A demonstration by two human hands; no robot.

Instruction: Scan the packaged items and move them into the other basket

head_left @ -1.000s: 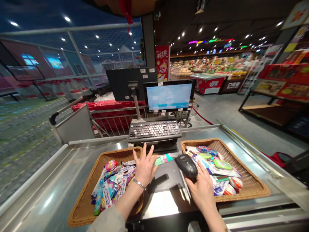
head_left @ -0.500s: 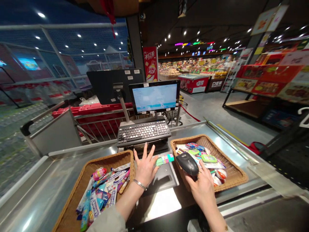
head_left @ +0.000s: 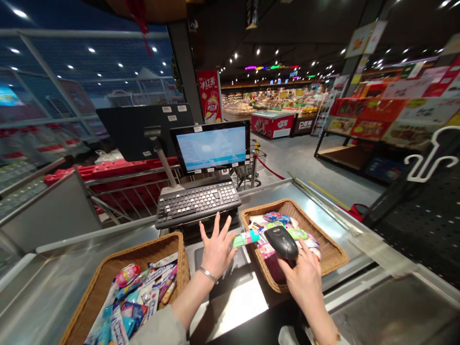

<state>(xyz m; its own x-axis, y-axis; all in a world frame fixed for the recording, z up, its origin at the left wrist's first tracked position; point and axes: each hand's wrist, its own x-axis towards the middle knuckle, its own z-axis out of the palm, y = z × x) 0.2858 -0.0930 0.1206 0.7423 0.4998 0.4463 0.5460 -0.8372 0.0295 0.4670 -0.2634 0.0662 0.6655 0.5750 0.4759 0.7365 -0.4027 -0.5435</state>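
The metal counter (head_left: 325,211) is carrying both baskets; the left basket (head_left: 182,263) is resting toward its left edge and holding wrapped packs (head_left: 120,321); the right basket (head_left: 332,254) is lying right of centre, its far rim sitting near the counter's far edge; the lit screen (head_left: 212,146) is standing behind the keyboard (head_left: 199,201), which is occupying the middle of that edge; the left hand (head_left: 215,251) is hanging between the baskets, several fingers spreading wide; the right hand (head_left: 305,270) is gripping the scanner (head_left: 282,243) over the right basket, the underside of that grip being hidden; the small packet (head_left: 246,238) is projecting from the left hand's thumb side, apparently being pinched there, the contact not fully showing; its long axis is running from that hand toward the scanner, roughly following the counter's far edge; its free end is pointing just beside the scanner's nose.
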